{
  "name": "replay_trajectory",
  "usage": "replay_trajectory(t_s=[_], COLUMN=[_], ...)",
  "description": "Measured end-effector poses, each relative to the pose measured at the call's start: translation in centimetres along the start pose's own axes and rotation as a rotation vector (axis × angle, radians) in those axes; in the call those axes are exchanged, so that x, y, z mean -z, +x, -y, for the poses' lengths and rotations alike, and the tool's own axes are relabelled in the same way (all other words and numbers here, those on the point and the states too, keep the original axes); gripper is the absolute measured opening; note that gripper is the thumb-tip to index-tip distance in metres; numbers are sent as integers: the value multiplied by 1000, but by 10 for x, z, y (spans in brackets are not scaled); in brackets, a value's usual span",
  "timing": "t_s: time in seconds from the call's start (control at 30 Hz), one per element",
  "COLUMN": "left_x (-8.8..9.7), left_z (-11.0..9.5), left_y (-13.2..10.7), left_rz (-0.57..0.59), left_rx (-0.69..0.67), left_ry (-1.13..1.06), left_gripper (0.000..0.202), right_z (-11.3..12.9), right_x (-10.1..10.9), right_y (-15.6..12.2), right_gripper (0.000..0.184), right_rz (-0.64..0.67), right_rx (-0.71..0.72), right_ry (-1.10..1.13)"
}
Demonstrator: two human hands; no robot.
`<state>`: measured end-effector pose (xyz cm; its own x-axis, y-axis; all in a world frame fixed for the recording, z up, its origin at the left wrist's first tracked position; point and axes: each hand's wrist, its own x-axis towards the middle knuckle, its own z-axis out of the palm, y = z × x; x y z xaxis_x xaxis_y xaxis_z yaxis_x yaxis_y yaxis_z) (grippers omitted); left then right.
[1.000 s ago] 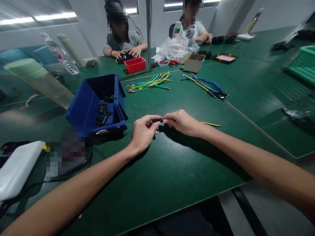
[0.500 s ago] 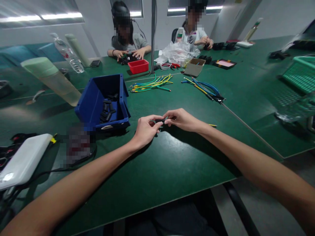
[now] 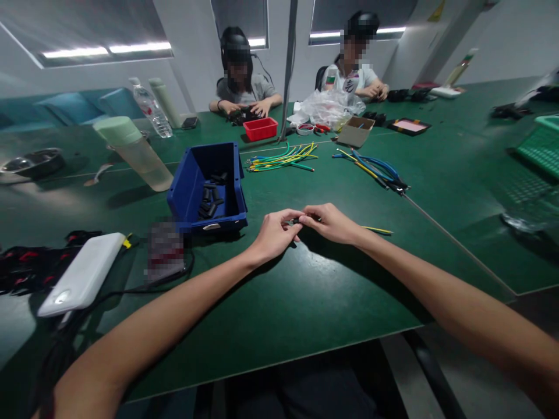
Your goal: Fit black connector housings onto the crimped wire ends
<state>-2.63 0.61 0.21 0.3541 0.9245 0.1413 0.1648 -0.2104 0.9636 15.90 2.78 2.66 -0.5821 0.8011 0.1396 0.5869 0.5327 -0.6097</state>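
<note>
A boxy blue plastic bin [image 3: 187, 181] holds short black tubes [image 3: 213, 203]. Rightward, over the glossy green desk [image 3: 262, 314], left hand [image 3: 276, 231] and right hand [image 3: 328, 222] pinch a dark piece [image 3: 296, 221], mostly finger-hidden. The right wrist partly covers a thin yellow wire [image 3: 379, 230].

wires [image 3: 286, 158] behind left hand [image 3: 274, 234], bin [image 3: 186, 183] left
</note>
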Motion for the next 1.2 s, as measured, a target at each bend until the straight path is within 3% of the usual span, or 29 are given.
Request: replay_trajectory(t_s=[0.17, 0.3, 0.47, 0.73, 1.2], left_x=[7, 10, 8, 6, 16], left_z=[2, 6, 5, 0, 0], left_y=[1, 2, 1, 0, 5], left_rz=[-17, -99, -197, -171, 0], left_rx=[50, 50, 66, 85, 134], left_ry=[-80, -97, -15, 44, 75], left_gripper=[34, 38, 23, 16, 14], right_z=[1, 4, 4, 0, 1], right_x=[-7, -11, -9, -10, -11], right_y=[2, 1, 0, 0, 2], right_gripper=[39, 39, 37, 30, 31], right_rz=[-43, -55, -24, -21, 29], right_rx=[-18, -41, -28, -29, -73], right_ry=[-57, -106, -147, -175, -370])
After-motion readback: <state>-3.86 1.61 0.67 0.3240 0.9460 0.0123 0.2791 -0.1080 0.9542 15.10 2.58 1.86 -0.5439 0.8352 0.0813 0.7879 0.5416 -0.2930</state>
